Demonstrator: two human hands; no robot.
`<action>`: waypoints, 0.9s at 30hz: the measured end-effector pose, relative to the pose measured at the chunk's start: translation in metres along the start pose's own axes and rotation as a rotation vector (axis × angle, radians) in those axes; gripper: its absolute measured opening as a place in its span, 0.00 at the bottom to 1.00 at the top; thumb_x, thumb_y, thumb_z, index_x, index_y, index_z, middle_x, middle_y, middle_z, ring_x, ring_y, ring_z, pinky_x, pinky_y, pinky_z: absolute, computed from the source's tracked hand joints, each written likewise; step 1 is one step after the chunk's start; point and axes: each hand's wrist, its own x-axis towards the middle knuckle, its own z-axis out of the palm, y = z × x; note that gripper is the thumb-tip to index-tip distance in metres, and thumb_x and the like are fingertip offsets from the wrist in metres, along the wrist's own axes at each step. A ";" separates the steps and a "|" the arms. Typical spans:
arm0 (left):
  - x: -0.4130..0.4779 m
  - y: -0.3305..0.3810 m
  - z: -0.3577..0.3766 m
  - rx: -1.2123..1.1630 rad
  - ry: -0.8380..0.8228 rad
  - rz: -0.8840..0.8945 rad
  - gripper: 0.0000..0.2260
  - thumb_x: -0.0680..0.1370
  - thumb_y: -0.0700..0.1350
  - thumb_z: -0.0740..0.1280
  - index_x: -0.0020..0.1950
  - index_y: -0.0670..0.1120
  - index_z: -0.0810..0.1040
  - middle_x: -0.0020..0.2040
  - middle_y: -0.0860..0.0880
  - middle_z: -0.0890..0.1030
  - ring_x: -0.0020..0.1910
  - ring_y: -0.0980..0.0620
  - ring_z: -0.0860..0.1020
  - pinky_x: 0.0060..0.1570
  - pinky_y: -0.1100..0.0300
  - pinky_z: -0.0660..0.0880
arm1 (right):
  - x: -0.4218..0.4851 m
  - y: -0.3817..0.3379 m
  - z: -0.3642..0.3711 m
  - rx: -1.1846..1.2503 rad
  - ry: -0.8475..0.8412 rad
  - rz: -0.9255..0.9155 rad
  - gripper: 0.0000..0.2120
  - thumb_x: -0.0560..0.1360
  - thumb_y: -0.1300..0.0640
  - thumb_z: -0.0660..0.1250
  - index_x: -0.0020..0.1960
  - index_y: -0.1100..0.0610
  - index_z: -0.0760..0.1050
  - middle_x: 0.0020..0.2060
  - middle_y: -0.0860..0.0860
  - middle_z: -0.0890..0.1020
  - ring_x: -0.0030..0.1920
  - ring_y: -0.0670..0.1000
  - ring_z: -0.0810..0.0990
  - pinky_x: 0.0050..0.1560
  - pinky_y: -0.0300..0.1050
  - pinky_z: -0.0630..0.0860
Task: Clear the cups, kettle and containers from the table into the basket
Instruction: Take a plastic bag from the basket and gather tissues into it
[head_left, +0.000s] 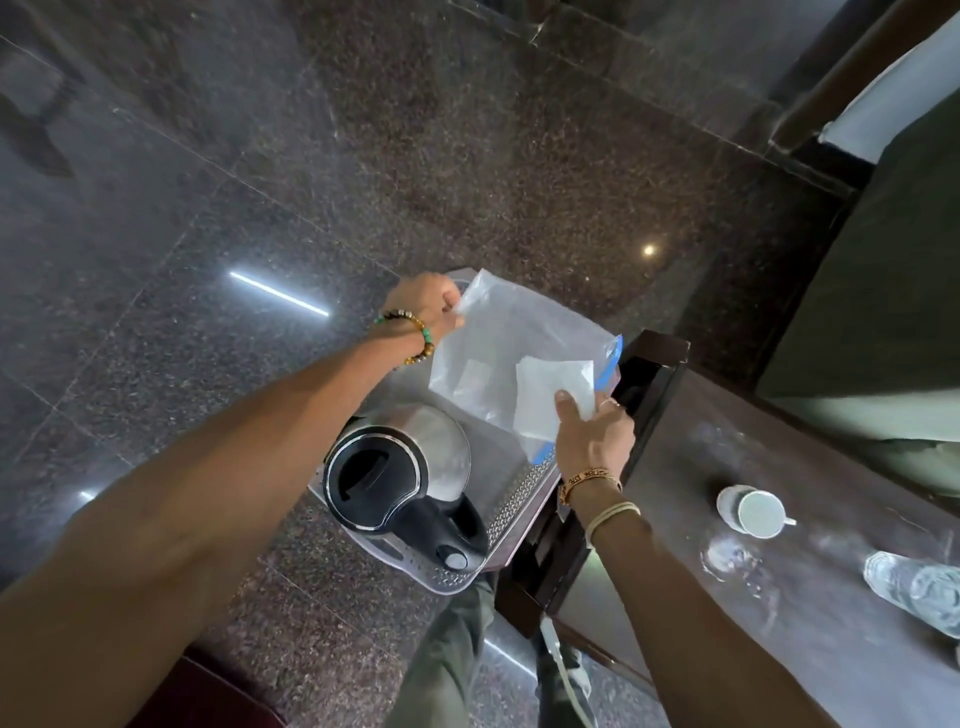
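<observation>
A steel kettle (400, 467) with a black lid and handle stands in the pale perforated basket (519, 499) on the floor beside the table. Above the basket's far end I hold a clear zip bag (514, 343) with white paper packets inside. My left hand (428, 306) pinches its far corner. My right hand (592, 436) grips its near edge at the blue zip strip. On the dark table (737, 447) a white cup (756, 512) lies on its side and a clear plastic bottle (919, 590) lies flat.
Polished dark granite floor surrounds the basket. The table's dark wooden edge (654, 364) runs right next to the basket. A dark green chair or sofa (883, 291) stands beyond the table at the right. My leg (447, 654) is below the basket.
</observation>
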 end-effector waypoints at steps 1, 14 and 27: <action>0.002 -0.004 0.000 0.039 -0.013 0.010 0.05 0.72 0.44 0.74 0.44 0.45 0.80 0.45 0.46 0.83 0.49 0.45 0.82 0.52 0.51 0.79 | -0.004 -0.002 0.005 -0.040 -0.036 -0.018 0.16 0.74 0.50 0.71 0.54 0.61 0.82 0.46 0.58 0.85 0.49 0.60 0.82 0.52 0.48 0.78; -0.001 -0.014 0.032 0.772 0.046 0.722 0.15 0.71 0.31 0.64 0.54 0.44 0.72 0.54 0.44 0.71 0.49 0.43 0.76 0.41 0.51 0.75 | -0.004 -0.008 0.042 -0.251 -0.163 0.078 0.15 0.74 0.54 0.70 0.58 0.59 0.81 0.53 0.58 0.83 0.55 0.60 0.81 0.54 0.48 0.76; -0.011 0.002 0.031 0.266 -0.348 0.245 0.12 0.81 0.49 0.60 0.55 0.44 0.79 0.58 0.42 0.80 0.58 0.41 0.78 0.57 0.51 0.73 | -0.009 -0.008 0.003 0.149 -0.127 0.236 0.18 0.71 0.53 0.75 0.57 0.62 0.80 0.42 0.52 0.84 0.41 0.52 0.82 0.44 0.43 0.77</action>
